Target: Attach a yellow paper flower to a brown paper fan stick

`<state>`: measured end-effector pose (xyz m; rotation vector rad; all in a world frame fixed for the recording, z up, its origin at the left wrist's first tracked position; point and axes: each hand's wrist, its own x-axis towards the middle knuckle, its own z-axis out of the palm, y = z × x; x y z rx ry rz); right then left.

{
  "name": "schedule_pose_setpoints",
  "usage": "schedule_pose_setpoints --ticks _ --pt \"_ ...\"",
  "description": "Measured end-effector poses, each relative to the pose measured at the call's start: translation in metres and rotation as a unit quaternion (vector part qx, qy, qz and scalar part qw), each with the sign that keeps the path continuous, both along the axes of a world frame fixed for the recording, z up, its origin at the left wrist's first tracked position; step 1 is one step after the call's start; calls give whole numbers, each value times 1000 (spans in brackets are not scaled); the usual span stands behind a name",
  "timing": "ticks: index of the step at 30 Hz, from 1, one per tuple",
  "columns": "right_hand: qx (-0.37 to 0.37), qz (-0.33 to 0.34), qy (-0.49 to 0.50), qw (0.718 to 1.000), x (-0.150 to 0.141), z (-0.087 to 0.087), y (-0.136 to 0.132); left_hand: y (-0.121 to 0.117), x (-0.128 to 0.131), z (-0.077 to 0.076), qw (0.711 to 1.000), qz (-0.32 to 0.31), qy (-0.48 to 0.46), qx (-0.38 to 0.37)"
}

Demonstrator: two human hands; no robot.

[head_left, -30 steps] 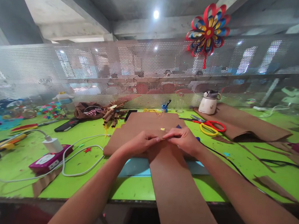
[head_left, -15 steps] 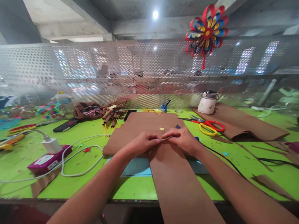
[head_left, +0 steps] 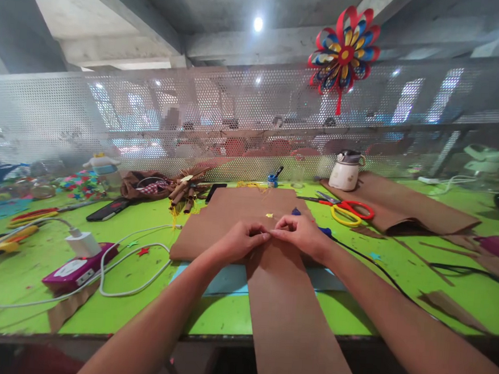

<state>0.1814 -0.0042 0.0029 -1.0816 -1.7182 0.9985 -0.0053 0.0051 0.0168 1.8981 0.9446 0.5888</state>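
A long brown paper strip [head_left: 291,321] runs from the table's near edge up to my hands. My left hand [head_left: 239,240] and my right hand [head_left: 301,233] meet at its far end, fingers curled and pinched on the strip's end edge. Under the strip lies a wide brown sheet [head_left: 230,214] on a light blue sheet [head_left: 226,279]. A small yellow scrap [head_left: 268,215] rests just beyond my fingertips.
On the green table [head_left: 147,311]: a white cable and charger [head_left: 82,243] on a magenta box [head_left: 75,269] at left, a black phone [head_left: 109,209], rolled brown tubes [head_left: 184,193], red and yellow scissors [head_left: 350,211], a white pot [head_left: 345,171], more brown sheets [head_left: 406,206] at right. A paper pinwheel [head_left: 344,52] hangs on the mesh screen.
My hands have drawn closer together, fingertips now touching over the strip's end, which has curled under them.
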Motion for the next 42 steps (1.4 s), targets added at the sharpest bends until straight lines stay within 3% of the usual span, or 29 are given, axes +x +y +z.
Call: schedule_pose_setpoints --ticks 6,12,23,32,38,42 --pt "16 -10 21 1000 0 3 -3 -4 -5 7 1000 -23 1 15" --pt "24 4 38 999 3 4 -3 -10 -11 18 997 -68 17 -39" --pt "33 -17 -9 999 6 9 -4 -4 -7 12 992 -72 62 84" --pt "-13 -11 55 998 9 6 -1 -3 -5 11 959 -47 122 253" --pt "-54 -5 89 995 11 10 -1 -3 -6 12 941 -33 147 303" --pt "-41 -13 79 996 11 10 -1 -3 -7 13 944 -43 135 298"
